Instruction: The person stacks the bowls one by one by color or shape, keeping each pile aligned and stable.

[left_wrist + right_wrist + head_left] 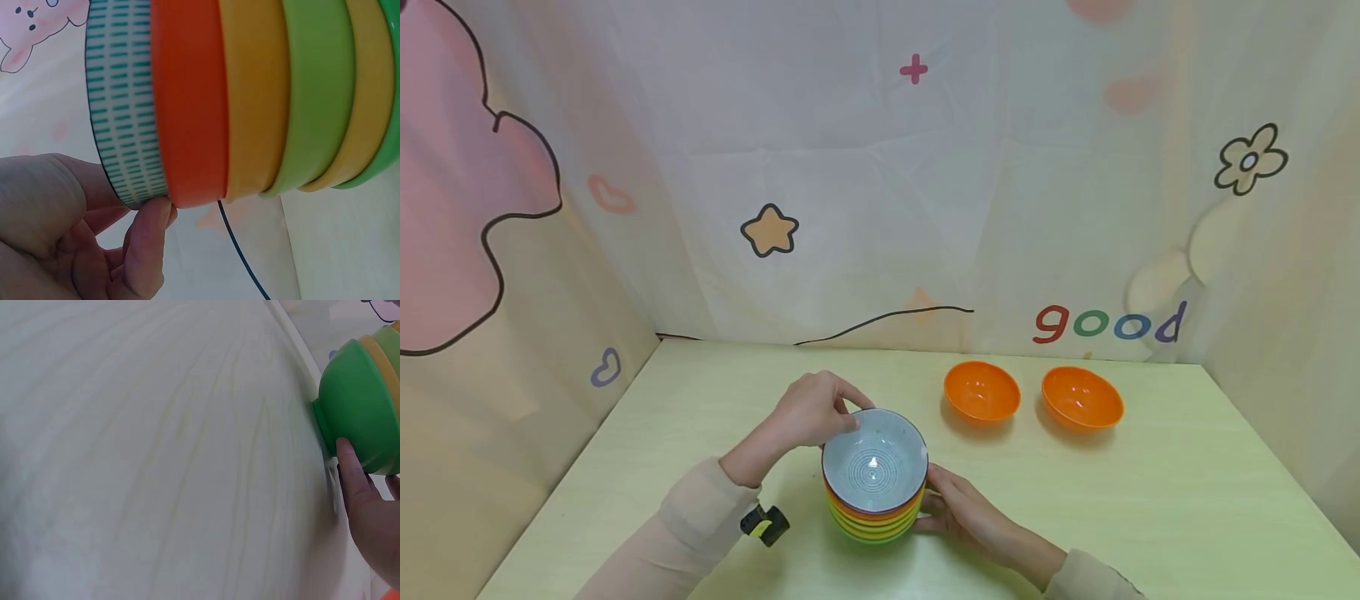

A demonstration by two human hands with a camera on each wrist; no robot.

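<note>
A stack of nested bowls stands upright on the table in the head view. Topmost is a ceramic bowl (874,462), pale blue inside with fine rings, its outside marked with teal dashes (122,94). Below it come an orange bowl (190,106), yellow and light green ones, and a green bowl (353,394) at the bottom. My left hand (812,412) pinches the ceramic bowl's rim at the far left, thumb inside and fingers outside. With fairly straight fingers, my right hand (966,512) touches the right side of the stack, low on the green bowl.
Two orange bowls, one nearer (982,392) and one farther right (1082,398), sit at the back right of the pale table (1195,483). Printed cloth (865,208) hangs behind the table and along both sides.
</note>
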